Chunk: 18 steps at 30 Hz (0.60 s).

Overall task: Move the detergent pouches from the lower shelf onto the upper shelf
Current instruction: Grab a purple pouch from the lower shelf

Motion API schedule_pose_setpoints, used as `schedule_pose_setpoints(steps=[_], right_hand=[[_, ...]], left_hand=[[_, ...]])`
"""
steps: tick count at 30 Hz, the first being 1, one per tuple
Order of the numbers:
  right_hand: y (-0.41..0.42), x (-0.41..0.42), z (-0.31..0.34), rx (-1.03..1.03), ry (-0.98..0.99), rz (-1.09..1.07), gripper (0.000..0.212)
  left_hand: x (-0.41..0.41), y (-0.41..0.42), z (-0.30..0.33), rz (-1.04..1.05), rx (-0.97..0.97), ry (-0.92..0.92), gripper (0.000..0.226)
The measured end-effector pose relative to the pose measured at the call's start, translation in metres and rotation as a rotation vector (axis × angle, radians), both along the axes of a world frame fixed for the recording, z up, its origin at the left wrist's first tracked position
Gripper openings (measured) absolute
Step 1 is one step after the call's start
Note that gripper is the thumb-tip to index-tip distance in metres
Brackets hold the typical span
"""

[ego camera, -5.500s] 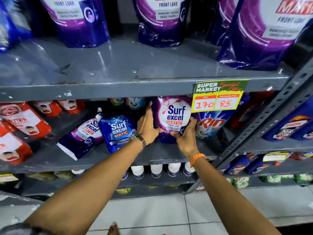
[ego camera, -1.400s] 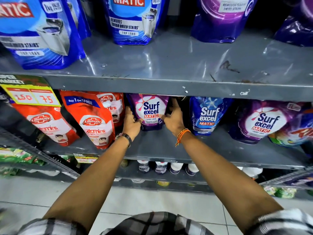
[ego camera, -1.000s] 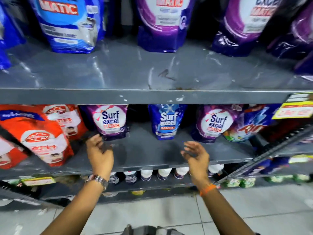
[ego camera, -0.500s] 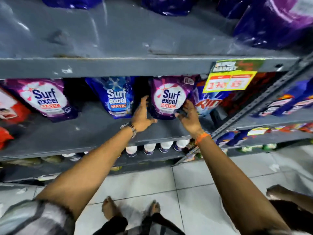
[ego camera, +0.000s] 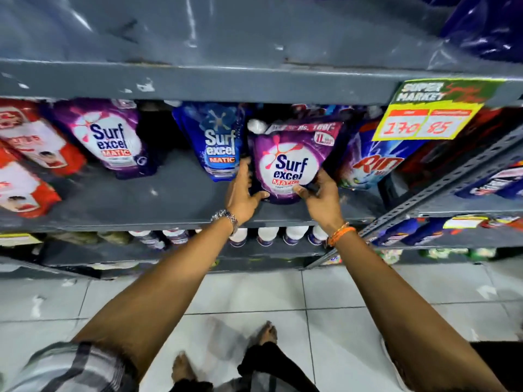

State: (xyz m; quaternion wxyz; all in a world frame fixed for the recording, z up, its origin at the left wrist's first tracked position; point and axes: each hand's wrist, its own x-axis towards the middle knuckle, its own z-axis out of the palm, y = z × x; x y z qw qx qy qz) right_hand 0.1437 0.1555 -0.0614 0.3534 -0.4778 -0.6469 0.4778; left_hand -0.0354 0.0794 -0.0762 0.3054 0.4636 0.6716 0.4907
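Far left on the lower shelf [ego camera: 119, 205] there are red pouches [ego camera: 36, 148], then a purple Surf pouch [ego camera: 110, 140] standing on its own, well apart from the hands. Next a blue Surf pouch [ego camera: 219, 142], just beside the one being grabbed. Left hand [ego camera: 243, 193], with a watch [ego camera: 226, 217] on the wrist, is clamped on the left edge of the held purple pouch [ego camera: 291, 162], thumb under its bottom corner. Right hand [ego camera: 321, 198], orange band [ego camera: 339, 236] on the wrist, grips its right lower edge. That pouch is low on the lower shelf, tilted back a bit. Right of it sits a Rin pouch [ego camera: 370, 162], and above that a price tag [ego camera: 433, 111] hangs off the upper shelf [ego camera: 226, 80].
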Motion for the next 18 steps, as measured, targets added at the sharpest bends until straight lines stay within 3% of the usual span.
schedule_pose_setpoints(steps=[9,14,18], right_hand=[[-0.113,-0.111,0.001,0.064,-0.001,0.110,0.039],[-0.156,-0.202,0.002,0.035,0.024,0.179,0.047],[-0.175,-0.261,0.011,0.022,0.039,0.159,0.050]], left_hand=[[-0.119,-0.134,0.001,0.083,-0.017,0.063,0.083],[-0.206,-0.182,0.008,0.139,-0.043,0.105,0.099],[-0.263,-0.194,0.012,0.172,-0.089,0.035,0.108]])
